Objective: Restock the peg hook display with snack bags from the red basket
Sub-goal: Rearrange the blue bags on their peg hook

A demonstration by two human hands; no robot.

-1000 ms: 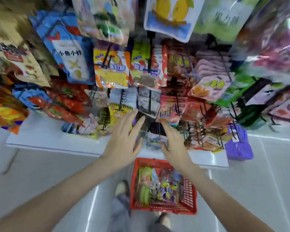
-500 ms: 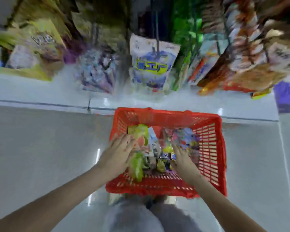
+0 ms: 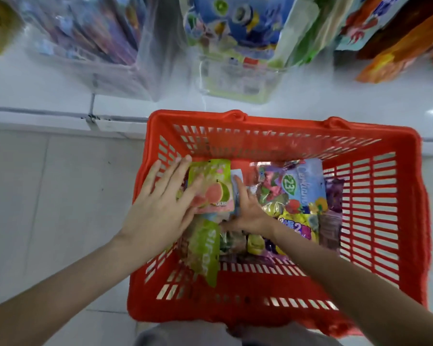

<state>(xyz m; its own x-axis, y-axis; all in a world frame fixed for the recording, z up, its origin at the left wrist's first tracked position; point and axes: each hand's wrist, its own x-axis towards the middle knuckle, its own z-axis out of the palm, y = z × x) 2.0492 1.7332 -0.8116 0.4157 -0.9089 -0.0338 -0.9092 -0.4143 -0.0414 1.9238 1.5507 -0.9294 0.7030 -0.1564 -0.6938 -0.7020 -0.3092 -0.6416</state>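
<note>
The red basket [image 3: 385, 221] stands on the floor below me, holding several snack bags. My left hand [image 3: 160, 208] lies with straight, spread fingers on the left side of a green and pink guava bag [image 3: 218, 186], the thumb across its face. My right hand [image 3: 248, 211] reaches in just right of that bag, index finger straight, touching a pale blue bag beneath. Beside them lie a large blue fruit-candy bag [image 3: 300, 186], a green bag [image 3: 205, 250] and a yellow and purple bag [image 3: 298, 226]. Neither hand lifts anything.
Bags on the peg hook display [image 3: 238, 33] hang along the top, with orange packs [image 3: 398, 53] at the right. A white base ledge [image 3: 48, 96] runs behind the basket. Grey floor tiles [image 3: 48, 196] lie to the left. My legs [image 3: 185, 335] show below the basket.
Both hands came down from the peg display into the basket as my view dropped. My left hand now lies on the guava bag and my right hand has shifted left beside it.
</note>
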